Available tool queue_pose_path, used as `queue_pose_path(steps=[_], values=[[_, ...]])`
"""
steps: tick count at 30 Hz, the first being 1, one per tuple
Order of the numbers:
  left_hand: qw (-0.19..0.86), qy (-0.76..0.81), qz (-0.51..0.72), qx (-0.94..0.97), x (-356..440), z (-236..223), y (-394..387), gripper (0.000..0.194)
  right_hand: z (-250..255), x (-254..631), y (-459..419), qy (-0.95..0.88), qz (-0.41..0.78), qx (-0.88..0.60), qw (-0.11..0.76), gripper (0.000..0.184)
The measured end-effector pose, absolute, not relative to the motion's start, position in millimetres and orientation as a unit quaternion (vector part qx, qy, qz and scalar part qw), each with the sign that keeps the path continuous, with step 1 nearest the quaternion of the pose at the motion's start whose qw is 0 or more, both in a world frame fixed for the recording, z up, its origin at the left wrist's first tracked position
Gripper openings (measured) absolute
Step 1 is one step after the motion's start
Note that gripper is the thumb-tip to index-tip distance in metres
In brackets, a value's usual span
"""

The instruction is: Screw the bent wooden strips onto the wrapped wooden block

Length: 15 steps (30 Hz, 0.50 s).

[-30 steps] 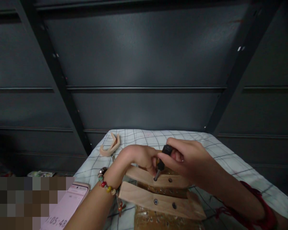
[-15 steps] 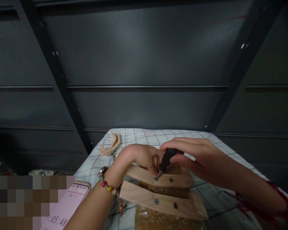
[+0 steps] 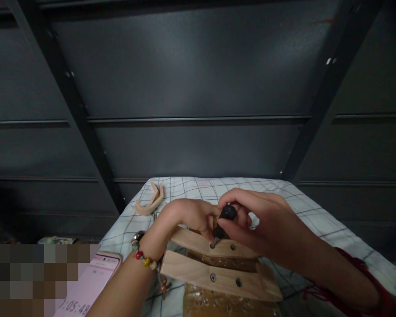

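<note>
A black-handled screwdriver (image 3: 227, 213) is in my right hand (image 3: 255, 218), with the fingers and thumb closed round its handle. Tilted, its tip meets the left screw hole of the far wooden bar (image 3: 247, 251). My left hand (image 3: 196, 215) rests bent over that bar, its fingers curled around it and a fingertip beside the screwdriver tip; its other fingertips are partly hidden. In front lies a similar near wooden bar (image 3: 185, 267), with a screw in one hole and a dark second hole. Both bars lie across a brown block wrapped in clear tape (image 3: 227, 306).
A curved wooden hook (image 3: 148, 206) lies at the far left of the checked cloth (image 3: 191, 185). At the lower left, a phone (image 3: 86, 286) shows a timer. Dark metal panels (image 3: 198, 70) rise behind the table.
My right hand has turned around the screwdriver, whose handle end now faces me more. The tip stays at the same hole. My left hand holds its place.
</note>
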<state>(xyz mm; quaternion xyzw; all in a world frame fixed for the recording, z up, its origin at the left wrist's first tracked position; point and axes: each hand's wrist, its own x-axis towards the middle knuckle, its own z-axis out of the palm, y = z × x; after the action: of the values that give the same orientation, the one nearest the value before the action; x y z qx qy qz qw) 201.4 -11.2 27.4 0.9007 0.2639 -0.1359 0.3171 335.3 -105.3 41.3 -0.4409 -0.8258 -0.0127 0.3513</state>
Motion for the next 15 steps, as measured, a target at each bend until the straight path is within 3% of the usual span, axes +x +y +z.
queue_pose_path(steps=[10, 13, 15], values=[[0.304, 0.260, -0.126, 0.908, 200, 25, -11, 0.033, 38, 329, -108, -0.788, -0.057, -0.487, 0.373, 0.016], [0.291, 0.283, -0.127, 0.905, 200, 26, -12, 0.033, 43, 337, -107, -0.834, -0.014, -0.436, 0.337, 0.010], [0.278, 0.292, -0.140, 0.904, 201, 28, -12, 0.028, 48, 344, -106, -0.872, 0.041, -0.389, 0.293, 0.015]])
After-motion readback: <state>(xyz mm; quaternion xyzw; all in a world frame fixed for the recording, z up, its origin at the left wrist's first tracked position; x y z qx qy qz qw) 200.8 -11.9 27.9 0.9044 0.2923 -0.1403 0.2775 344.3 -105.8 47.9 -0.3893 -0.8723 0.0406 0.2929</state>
